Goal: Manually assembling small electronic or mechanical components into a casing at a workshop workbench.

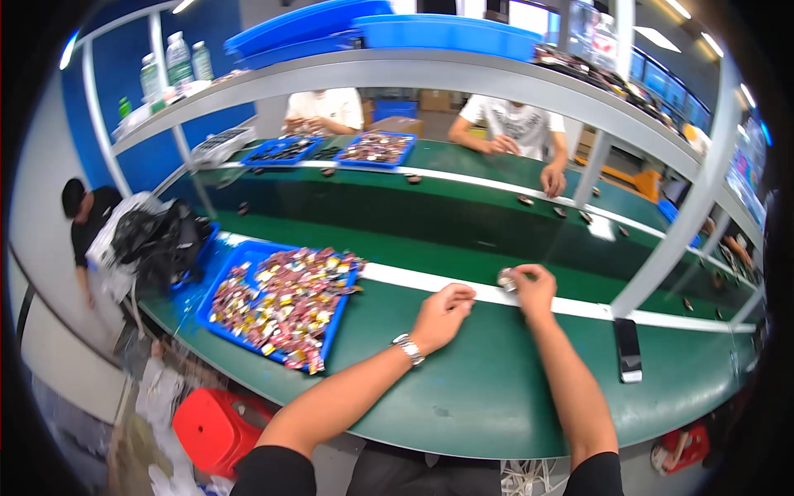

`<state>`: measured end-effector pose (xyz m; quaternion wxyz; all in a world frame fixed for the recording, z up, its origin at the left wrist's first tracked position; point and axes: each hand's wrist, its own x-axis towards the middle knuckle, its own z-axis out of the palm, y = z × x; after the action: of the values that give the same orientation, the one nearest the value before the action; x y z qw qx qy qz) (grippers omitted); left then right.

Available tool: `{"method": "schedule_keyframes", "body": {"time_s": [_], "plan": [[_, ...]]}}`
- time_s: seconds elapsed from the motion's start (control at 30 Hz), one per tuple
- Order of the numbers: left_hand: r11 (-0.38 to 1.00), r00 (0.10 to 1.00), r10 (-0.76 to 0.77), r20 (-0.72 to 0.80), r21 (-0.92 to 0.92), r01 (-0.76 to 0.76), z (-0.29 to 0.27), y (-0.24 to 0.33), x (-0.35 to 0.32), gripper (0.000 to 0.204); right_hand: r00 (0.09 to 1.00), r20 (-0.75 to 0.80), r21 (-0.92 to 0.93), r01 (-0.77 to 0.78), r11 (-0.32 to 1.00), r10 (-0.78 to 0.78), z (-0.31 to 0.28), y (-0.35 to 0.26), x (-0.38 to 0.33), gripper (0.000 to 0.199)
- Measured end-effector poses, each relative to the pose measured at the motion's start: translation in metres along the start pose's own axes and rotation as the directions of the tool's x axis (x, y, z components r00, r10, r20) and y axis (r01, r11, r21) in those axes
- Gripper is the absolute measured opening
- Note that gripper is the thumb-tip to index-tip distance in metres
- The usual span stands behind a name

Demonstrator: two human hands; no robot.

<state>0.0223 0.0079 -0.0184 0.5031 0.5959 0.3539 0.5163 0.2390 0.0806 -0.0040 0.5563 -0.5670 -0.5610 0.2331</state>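
A small, rounded, shiny piece [505, 280] is pinched by the right hand [536, 291] at the white strip [401, 278]; whether anything is grasped by the curled left hand [442, 316] cannot be told. The blue plastic tray [337, 325] is heaped with glossy, multicoloured bits [285, 302]. The smooth green desk [471, 397] is overhung by a grey shelf [430, 70].
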Motion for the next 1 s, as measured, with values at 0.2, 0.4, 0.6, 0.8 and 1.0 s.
{"method": "schedule_keyframes", "body": {"time_s": [0.2, 0.4, 0.6, 0.8, 1.0], "plan": [[0.993, 1.0, -0.016, -0.015, 0.12, 0.017, 0.003, 0.006, -0.002, 0.019, 1.0, -0.017, -0.414, -0.03, 0.91, 0.025, -0.005, 0.014, 0.041, 0.016], [0.993, 0.996, -0.087, -0.024, -0.087, 0.085, -0.001, 0.01, -0.013, 0.023, 0.749, 0.309, -0.401, 0.662, 0.634, -0.586, -0.018, -0.052, -0.046, 0.057], [0.961, 0.954, 0.131, 0.27, -0.27, -0.056, 0.008, 0.035, -0.02, 0.037, 0.598, 0.44, -0.294, 0.801, 0.522, -0.67, -0.032, -0.069, -0.095, 0.077], [0.971, 0.937, 0.238, 0.255, -0.053, -0.232, 0.017, 0.041, -0.029, 0.034, 0.507, 0.456, -0.256, 0.862, 0.437, -0.732, -0.045, -0.063, -0.092, 0.067], [0.922, 0.908, 0.354, 0.224, 0.078, -0.378, 0.021, 0.051, -0.038, 0.028, 0.45, 0.515, -0.218, 0.892, 0.396, -0.73, -0.05, -0.065, -0.096, 0.064]]}}
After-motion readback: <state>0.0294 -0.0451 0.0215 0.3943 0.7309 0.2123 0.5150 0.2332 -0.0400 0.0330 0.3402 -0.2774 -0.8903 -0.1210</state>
